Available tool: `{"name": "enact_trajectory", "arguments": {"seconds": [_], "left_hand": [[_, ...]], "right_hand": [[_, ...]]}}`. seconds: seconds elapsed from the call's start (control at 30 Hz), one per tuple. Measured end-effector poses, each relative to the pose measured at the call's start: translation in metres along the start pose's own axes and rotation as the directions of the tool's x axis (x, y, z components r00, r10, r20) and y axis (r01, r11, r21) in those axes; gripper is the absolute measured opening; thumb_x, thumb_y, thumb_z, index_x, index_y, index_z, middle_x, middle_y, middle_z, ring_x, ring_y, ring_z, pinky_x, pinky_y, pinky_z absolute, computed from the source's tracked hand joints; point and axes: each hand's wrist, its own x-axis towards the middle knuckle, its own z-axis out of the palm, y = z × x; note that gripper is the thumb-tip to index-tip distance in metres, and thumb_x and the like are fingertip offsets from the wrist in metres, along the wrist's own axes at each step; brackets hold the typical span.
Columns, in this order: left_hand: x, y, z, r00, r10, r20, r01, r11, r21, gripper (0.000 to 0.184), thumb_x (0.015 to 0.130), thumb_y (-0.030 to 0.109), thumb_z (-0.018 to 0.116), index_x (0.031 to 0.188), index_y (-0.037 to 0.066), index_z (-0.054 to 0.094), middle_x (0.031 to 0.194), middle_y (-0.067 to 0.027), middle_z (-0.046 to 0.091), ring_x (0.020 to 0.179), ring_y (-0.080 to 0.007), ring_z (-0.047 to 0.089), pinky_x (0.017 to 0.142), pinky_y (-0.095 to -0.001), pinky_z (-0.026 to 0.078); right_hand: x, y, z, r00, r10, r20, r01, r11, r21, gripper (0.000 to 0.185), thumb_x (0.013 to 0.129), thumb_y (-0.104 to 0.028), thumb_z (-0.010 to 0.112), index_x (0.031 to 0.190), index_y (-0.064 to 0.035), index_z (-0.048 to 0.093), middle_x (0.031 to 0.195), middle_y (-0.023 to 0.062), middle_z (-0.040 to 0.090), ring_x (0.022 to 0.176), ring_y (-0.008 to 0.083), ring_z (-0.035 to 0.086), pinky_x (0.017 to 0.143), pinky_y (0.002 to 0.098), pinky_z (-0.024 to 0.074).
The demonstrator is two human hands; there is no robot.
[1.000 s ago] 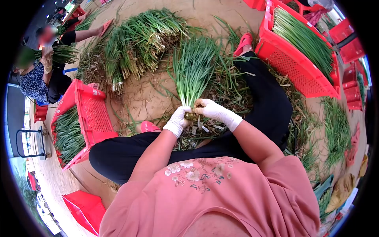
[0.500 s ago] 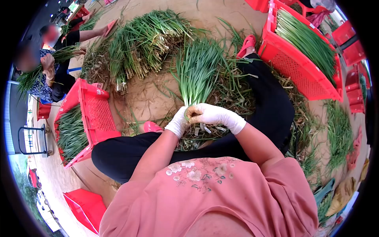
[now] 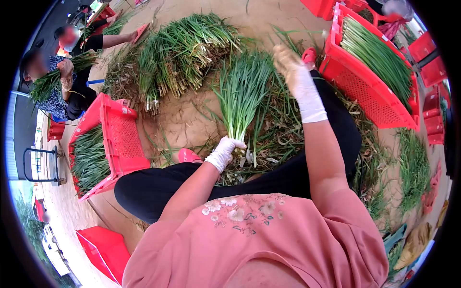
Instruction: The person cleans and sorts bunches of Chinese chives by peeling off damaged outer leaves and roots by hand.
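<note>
Gloved left hand (image 3: 225,150) closes around the pale stem ends of one bunch of long green stalks (image 3: 242,91), the landmark of the scene. The bunch's long axis runs away from the wearer, leaning slightly right, its leaves fanned at the far end. Wide, with fingers extended and nothing visible in its grasp, the gloved right hand (image 3: 290,69) hovers just right of those leaf tips; the left is nearer the stems. One large pile of stalks (image 3: 192,55) lies beyond the bunch and to its left, its stalks too tangled to count. Two red crates hold greens: one (image 3: 126,139) left of the bunch, one (image 3: 367,89) right. Two people (image 3: 56,103) (image 3: 86,43) sit far left of it; loose trimmings (image 3: 276,149) lie beneath and to its right.
</note>
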Motion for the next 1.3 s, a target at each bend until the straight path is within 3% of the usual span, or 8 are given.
{"name": "enact_trajectory", "arguments": {"seconds": [0.1, 0.27, 0.47, 0.67, 0.83, 0.97, 1.13, 1.3], "left_hand": [[-0.016, 0.006, 0.011, 0.996, 0.086, -0.038, -0.083, 0.994, 0.066, 0.038, 0.054, -0.010, 0.063, 0.091, 0.000, 0.056, 0.073, -0.0088, 0.059, 0.063, -0.0220, 0.059, 0.056, -0.0336, 0.049], [-0.029, 0.006, 0.015, 0.967, 0.229, -0.114, -0.200, 0.955, 0.221, 0.041, 0.054, -0.009, 0.066, 0.091, 0.001, 0.052, 0.064, -0.0082, 0.057, 0.043, -0.0162, 0.053, 0.041, -0.0258, 0.043], [-0.029, 0.009, 0.002, 0.964, 0.236, -0.121, -0.199, 0.946, 0.257, 0.048, 0.050, -0.008, 0.069, 0.094, -0.001, 0.053, 0.074, -0.0075, 0.059, 0.053, -0.0180, 0.057, 0.048, -0.0270, 0.047], [-0.028, 0.022, -0.015, 0.986, 0.137, -0.093, -0.117, 0.973, 0.200, 0.039, 0.054, -0.008, 0.066, 0.090, 0.000, 0.052, 0.068, -0.0088, 0.058, 0.044, -0.0185, 0.055, 0.041, -0.0267, 0.043], [-0.023, 0.023, -0.013, 0.979, 0.157, -0.131, -0.123, 0.963, 0.239, 0.046, 0.050, -0.009, 0.068, 0.093, 0.001, 0.052, 0.071, -0.0084, 0.059, 0.050, -0.0190, 0.056, 0.045, -0.0288, 0.046], [-0.027, 0.012, -0.008, 0.940, 0.299, -0.164, -0.208, 0.883, 0.422, 0.055, 0.047, -0.009, 0.068, 0.099, -0.001, 0.053, 0.076, -0.0075, 0.059, 0.059, -0.0177, 0.056, 0.052, -0.0294, 0.048], [-0.022, 0.003, -0.013, 0.896, 0.410, -0.169, -0.237, 0.764, 0.600, 0.062, 0.048, -0.009, 0.065, 0.107, -0.001, 0.052, 0.080, -0.0073, 0.061, 0.067, -0.0180, 0.057, 0.060, -0.0302, 0.049], [-0.012, -0.008, -0.020, 0.878, 0.433, -0.202, -0.182, 0.695, 0.696, 0.063, 0.047, -0.007, 0.066, 0.109, -0.001, 0.051, 0.081, -0.0078, 0.061, 0.068, -0.0182, 0.057, 0.064, -0.0289, 0.049]], "right_hand": [[0.001, 0.080, 0.011, 0.937, 0.339, 0.087, -0.098, 0.494, -0.864, 0.026, 0.075, -0.022, 0.064, 0.099, -0.0122, 0.065, 0.129, 0.0102, 0.047, 0.124, 0.0271, 0.037, 0.104, 0.0419, 0.0263], [-0.009, 0.143, 0.045, 0.911, 0.371, -0.179, -0.116, -0.185, -0.976, 0.041, 0.072, -0.021, 0.057, 0.113, -0.0147, 0.059, 0.146, 0.0126, 0.020, 0.135, 0.0330, 0.014, 0.107, 0.0426, 0.0146], [0.020, 0.171, 0.007, 0.930, 0.164, -0.328, -0.334, 0.009, -0.942, 0.025, 0.078, -0.031, 0.057, 0.094, -0.0149, 0.067, 0.132, 0.0089, 0.043, 0.128, 0.0309, 0.030, 0.102, 0.0399, 0.0260], [0.052, 0.104, -0.112, 0.590, -0.296, -0.751, -0.169, 0.865, -0.473, 0.021, 0.081, -0.021, 0.063, 0.077, 0.0001, 0.063, 0.069, 0.0053, 0.061, 0.058, 0.0163, 0.051, 0.059, 0.0311, 0.0419], [0.020, 0.127, -0.072, 0.888, -0.061, -0.457, -0.123, 0.924, -0.363, 0.018, 0.076, -0.018, 0.070, 0.084, -0.0016, 0.066, 0.082, 0.0032, 0.064, 0.073, 0.0108, 0.055, 0.070, 0.0241, 0.0438], [0.032, 0.147, -0.015, 0.981, 0.159, -0.114, -0.195, 0.738, -0.646, 0.023, 0.073, -0.030, 0.070, 0.091, -0.0149, 0.070, 0.124, 0.0132, 0.051, 0.119, 0.0271, 0.042, 0.101, 0.0348, 0.0326], [0.015, 0.112, 0.050, 0.888, 0.426, -0.170, -0.165, -0.050, -0.985, 0.029, 0.071, -0.038, 0.067, 0.097, -0.0239, 0.067, 0.147, 0.0107, 0.019, 0.136, 0.0365, 0.009, 0.106, 0.0466, 0.0156], [0.030, 0.174, 0.011, 0.915, 0.354, -0.195, -0.220, 0.033, -0.975, 0.026, 0.079, -0.030, 0.055, 0.097, -0.0149, 0.066, 0.143, 0.0119, 0.026, 0.134, 0.0321, 0.017, 0.105, 0.0446, 0.0178]]}}
